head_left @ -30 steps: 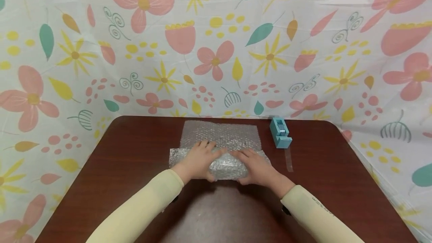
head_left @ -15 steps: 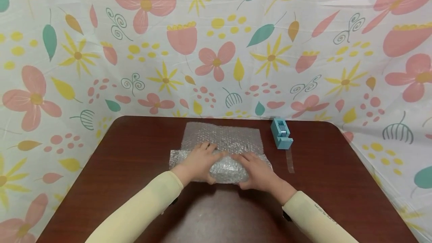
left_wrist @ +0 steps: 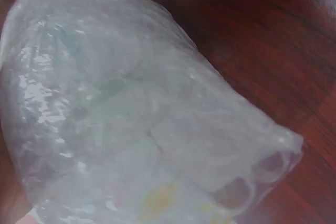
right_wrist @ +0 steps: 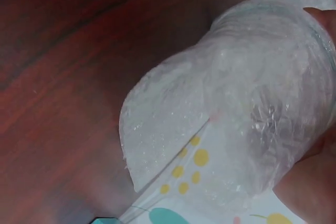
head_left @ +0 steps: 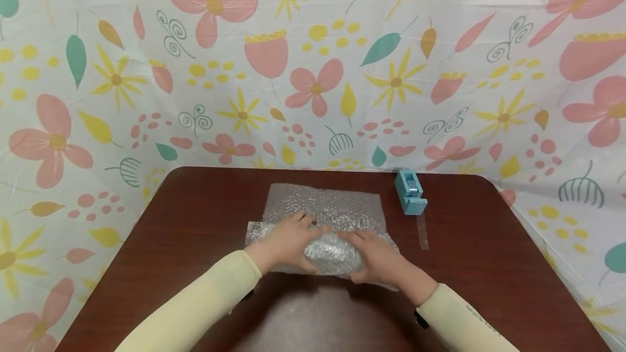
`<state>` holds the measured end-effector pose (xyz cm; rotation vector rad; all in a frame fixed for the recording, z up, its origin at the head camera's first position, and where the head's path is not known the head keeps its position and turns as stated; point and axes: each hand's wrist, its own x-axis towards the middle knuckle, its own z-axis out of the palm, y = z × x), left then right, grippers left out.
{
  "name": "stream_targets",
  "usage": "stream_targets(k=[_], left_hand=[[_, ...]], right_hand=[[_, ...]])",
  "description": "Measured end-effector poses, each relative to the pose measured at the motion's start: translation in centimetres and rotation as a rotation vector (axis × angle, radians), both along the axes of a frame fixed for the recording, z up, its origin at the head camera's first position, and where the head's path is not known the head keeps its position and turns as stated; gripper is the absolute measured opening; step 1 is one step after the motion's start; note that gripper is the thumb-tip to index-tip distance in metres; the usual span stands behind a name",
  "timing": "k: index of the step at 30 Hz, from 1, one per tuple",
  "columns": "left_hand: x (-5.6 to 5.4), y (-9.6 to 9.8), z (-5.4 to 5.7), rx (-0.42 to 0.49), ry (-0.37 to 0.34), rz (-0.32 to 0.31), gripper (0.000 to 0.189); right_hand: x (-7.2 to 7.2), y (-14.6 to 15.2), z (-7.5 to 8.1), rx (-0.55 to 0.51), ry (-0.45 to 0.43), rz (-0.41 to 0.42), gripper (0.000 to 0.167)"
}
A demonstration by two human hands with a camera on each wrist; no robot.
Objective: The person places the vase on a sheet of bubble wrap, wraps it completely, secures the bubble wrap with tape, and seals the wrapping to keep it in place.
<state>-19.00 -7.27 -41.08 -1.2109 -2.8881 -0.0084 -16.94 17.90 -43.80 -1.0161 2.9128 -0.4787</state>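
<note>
A roll of bubble wrap [head_left: 333, 254] lies across the table, bulging in the middle. Its flat sheet [head_left: 318, 205] stretches out behind it. My left hand [head_left: 288, 240] grips the roll's left part, fingers over the top and thumb on the near side. On the right part my right hand [head_left: 379, 257] holds it the same way. In the left wrist view the bubble wrap [left_wrist: 115, 93] fills most of the picture, with layered loops at its end. The right wrist view shows the bubble wrap's [right_wrist: 252, 98] other end flaring open. Whatever lies inside is hidden.
A light blue tape dispenser [head_left: 411, 193] stands at the back right of the brown table [head_left: 195, 200]. From its front, a strip of clear tape [head_left: 423, 232] runs onto the tabletop. A flower-printed cloth [head_left: 313, 31] hangs right behind the table.
Both hands have drawn the bubble wrap roll a little toward me, and the flat sheet behind has slid along with it. The grip looks the same. The tape dispenser stays in place.
</note>
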Motion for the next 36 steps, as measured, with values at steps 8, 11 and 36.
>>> stream_targets(k=[8, 11, 36], left_hand=[[-0.3, 0.7, 0.1, -0.028, 0.093, 0.054, 0.077], [0.7, 1.0, -0.6, -0.054, 0.265, 0.020, 0.076], [0.5, 1.0, -2.2, -0.124, 0.372, 0.019, 0.111]], right_hand=[[-1.1, 0.0, 0.6, -0.003, -0.071, -0.010, 0.086], [-1.3, 0.1, 0.7, -0.004, -0.076, 0.011, 0.085], [-3.8, 0.7, 1.0, -0.113, -0.359, 0.027, 0.082]])
